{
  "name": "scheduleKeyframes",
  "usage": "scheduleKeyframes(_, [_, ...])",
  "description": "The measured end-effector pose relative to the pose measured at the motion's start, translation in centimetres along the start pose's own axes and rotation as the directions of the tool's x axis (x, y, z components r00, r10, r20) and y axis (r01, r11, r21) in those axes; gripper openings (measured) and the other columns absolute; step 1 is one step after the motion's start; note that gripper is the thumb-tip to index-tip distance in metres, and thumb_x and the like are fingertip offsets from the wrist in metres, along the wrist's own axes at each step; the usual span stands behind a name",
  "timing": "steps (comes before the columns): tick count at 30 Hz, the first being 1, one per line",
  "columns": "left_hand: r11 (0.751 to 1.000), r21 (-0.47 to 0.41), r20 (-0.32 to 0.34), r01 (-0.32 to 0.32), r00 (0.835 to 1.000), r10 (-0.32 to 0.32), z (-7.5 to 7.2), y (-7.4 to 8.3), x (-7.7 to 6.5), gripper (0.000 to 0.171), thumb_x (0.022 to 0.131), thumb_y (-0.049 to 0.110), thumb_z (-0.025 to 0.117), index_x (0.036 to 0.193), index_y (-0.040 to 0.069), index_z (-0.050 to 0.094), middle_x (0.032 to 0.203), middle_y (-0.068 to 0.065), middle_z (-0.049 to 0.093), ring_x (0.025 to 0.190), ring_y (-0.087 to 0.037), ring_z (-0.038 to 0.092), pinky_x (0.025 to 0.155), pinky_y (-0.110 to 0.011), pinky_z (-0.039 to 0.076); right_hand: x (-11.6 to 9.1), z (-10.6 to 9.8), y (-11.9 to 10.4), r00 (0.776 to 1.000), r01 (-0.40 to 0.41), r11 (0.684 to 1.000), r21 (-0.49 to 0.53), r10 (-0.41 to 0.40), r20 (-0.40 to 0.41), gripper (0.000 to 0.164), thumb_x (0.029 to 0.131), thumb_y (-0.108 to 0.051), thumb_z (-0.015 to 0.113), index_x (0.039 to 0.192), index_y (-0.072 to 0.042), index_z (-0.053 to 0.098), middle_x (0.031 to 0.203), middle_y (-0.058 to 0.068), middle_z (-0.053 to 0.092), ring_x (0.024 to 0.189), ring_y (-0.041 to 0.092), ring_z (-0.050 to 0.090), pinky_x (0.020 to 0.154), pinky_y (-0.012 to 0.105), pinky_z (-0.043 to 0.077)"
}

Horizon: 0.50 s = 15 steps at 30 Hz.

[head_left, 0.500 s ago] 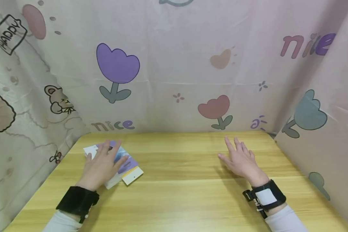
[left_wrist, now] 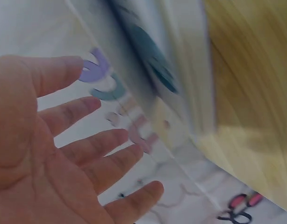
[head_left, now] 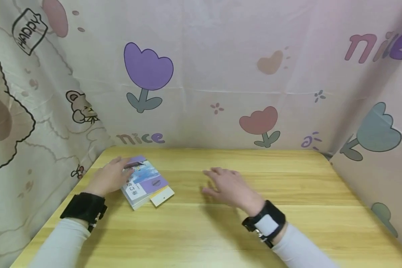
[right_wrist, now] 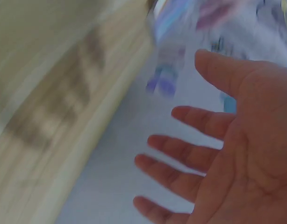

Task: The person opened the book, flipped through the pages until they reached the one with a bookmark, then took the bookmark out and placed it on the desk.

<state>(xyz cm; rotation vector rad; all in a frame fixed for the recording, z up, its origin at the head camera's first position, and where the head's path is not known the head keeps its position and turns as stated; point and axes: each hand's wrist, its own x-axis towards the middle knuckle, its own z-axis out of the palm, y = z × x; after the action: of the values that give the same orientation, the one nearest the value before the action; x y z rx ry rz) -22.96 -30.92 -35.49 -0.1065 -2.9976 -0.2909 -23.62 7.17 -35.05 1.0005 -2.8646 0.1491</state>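
A book (head_left: 141, 175) with a purple and blue picture cover lies at an angle on the left part of the wooden table. From its near right corner sticks out a white card (head_left: 162, 197) with a yellow strip and a small dark dot. My left hand (head_left: 109, 177) is at the book's left edge, fingertips overlapping the cover in the head view. In the left wrist view, its fingers (left_wrist: 106, 140) are spread and the book (left_wrist: 190, 70) shows blurred beyond them. Over the middle of the table, my right hand (head_left: 230, 187) reaches toward the book, fingers loosely extended and holding nothing.
The table (head_left: 298, 190) has light wood grain. A printed curtain (head_left: 214, 67) with tulips and lettering hangs along its back and both sides. Each wrist wears a black band, the left band (head_left: 83, 208) and the right band (head_left: 268, 223).
My left hand has moved from over the book to its left edge, uncovering more of the cover. My right hand has swung left to mid-table. The head view has shifted slightly.
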Motion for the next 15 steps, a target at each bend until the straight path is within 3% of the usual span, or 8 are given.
scheduleKeyframes(7, [0.999, -0.005, 0.009, -0.038, 0.999, 0.038, 0.2, -2.6, 0.6, 0.054, 0.093, 0.019, 0.058, 0.138, -0.009, 0.045, 0.133, -0.039, 0.04, 0.12, -0.054, 0.037, 0.097, -0.064, 0.031, 4.4, 1.8, -7.7, 0.972, 0.236, 0.97, -0.058, -0.234, 0.035, 0.06, 0.091, -0.055, 0.054, 0.141, -0.023, 0.05, 0.137, 0.002, 0.052, 0.12, 0.02, 0.05, 0.095, 0.047, 0.042])
scheduleKeyframes(15, [0.997, -0.027, 0.004, -0.068, 0.998, 0.068, 1.4, -5.0, 0.8, 0.049, 0.091, 0.014, 0.061, 0.131, -0.013, 0.05, 0.122, -0.034, 0.053, 0.114, -0.05, 0.046, 0.095, -0.06, 0.036, 7.6, 4.0, -13.3, 0.939, 0.343, 0.923, -0.172, -0.339, 0.054, 0.051, 0.091, -0.055, 0.055, 0.135, -0.03, 0.056, 0.128, -0.004, 0.055, 0.115, 0.016, 0.051, 0.093, 0.04, 0.044])
